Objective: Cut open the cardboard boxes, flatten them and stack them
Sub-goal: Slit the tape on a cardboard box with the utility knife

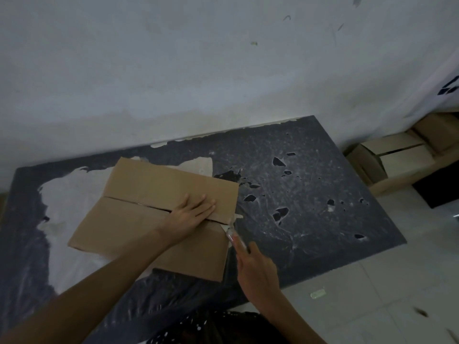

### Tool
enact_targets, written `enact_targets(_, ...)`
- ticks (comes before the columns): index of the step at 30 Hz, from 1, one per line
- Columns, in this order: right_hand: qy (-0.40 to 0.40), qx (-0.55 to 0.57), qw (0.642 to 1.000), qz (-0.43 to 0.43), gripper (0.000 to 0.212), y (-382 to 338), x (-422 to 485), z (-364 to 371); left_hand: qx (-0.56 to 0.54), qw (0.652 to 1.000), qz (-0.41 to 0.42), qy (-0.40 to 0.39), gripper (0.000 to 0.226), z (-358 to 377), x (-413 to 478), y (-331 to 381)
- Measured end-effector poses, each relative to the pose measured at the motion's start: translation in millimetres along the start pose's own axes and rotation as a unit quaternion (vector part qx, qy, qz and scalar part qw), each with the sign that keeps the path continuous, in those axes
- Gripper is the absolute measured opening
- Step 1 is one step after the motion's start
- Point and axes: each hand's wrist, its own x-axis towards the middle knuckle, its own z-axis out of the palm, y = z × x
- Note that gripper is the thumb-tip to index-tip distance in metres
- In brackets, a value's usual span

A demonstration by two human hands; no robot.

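Pressing box (159,212) flat w/ straight-fingered left hand (192,211); right hand (255,266) grips cutter (233,235) at seam end.

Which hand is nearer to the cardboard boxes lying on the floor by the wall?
Right. The right hand, gripping a cutter, is beside the tabletop box, toward the floor boxes; the left hand rests flat on that box, farther away.
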Motion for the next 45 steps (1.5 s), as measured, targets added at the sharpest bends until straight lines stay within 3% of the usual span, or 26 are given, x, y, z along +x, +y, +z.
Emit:
enact_targets(7, -0.007, -0.03, 0.999, 0.016, 0.079, -4.0, 4.9, -7.5, -0.016, 0.999, -0.018, 0.034, 0.051, 3.0, -1.1, 3.4)
enact_targets(14, 0.008, 0.003, 0.999, 0.033, 0.073, -13.4, 20.8, -13.6, -0.031, 0.997, -0.026, 0.072, 0.049, 6.9, 2.1, 11.8)
enact_targets(16, -0.02, 0.03, 0.999, 0.038, 0.073, 0.6, 15.0, -20.3, -0.036, 0.996, -0.02, 0.081, 0.042, 12.5, -4.1, 12.9)
enact_targets(20, -0.013, 0.04, 0.997, 0.067, 0.059, 44.2, 37.6, -23.1, -0.048, 0.998, -0.036, 0.023, 0.051, 4.6, -3.5, 13.6)
enact_targets(23, 0.01, 0.061, 0.998, 0.028, 0.055, 39.1, 50.0, -14.2, -0.098, 0.993, -0.059, -0.016, 0.054, -2.3, -2.6, 13.0)
enact_targets(26, 0.02, 0.154, 0.988, -0.007, 0.052, 20.1, 40.8, -21.0, -0.188, 0.974, -0.119, 0.028, 0.055, -14.5, 3.8, 15.3)
enact_targets(28, -0.014, 0.232, 0.972, -0.032, 0.06, 0.9, 44.6, -23.2, -0.343, 0.911, -0.228, 0.031, 0.053, -37.4, 7.4, 26.5)
enact_targets(31, -0.089, 0.363, 0.926, -0.048, 0.065, -39.9, 60.8, -22.7, -0.533, 0.769, -0.339, 0.099, 0.039, -67.6, 11.7, 47.7)
enact_targets(34, -0.113, 0.338, 0.93, -0.089, 0.06, -75.7, 73.8, -25.4, -0.621, 0.615, -0.462, 0.151, 0.046, -75.8, 3.5, 52.7)
enact_targets(36, -0.126, 0.28, 0.94, -0.151, 0.057, -91.4, 83.2, -36.3, -0.622, 0.554, -0.518, 0.196, 0.042, -80.8, -10.6, 42.0)
enact_targets(38, -0.11, 0.213, 0.95, -0.199, 0.04, -105.4, 101.4, -44.8, -0.598, 0.527, -0.55, 0.249, 0.036, -91.6, -28.8, 28.7)
enact_targets(39, -0.102, 0.173, 0.957, -0.21, 0.038, -112.8, 112.7, -47.8, -0.576, 0.521, -0.569, 0.27, 0.032, -97.2, -40.0, 22.3)
enact_targets(41, -0.129, 0.083, 0.964, -0.219, 0.052, -129.7, 135.5, -46.7, -0.504, 0.537, -0.615, 0.281, 0.033, -100.5, -67.5, 6.2)
enact_targets(43, -0.192, 0.036, 0.955, -0.222, 0.074, -146.7, 153.7, -39.9, -0.418, 0.595, -0.644, 0.238, 0.042, -93.7, -102.5, -15.3)
enact_targets(45, -0.225, -0.018, 0.945, -0.236, 0.093, -161.3, 168.7, -26.4, -0.332, 0.679, -0.632, 0.171, 0.048, -86.8, -137.4, -35.3)
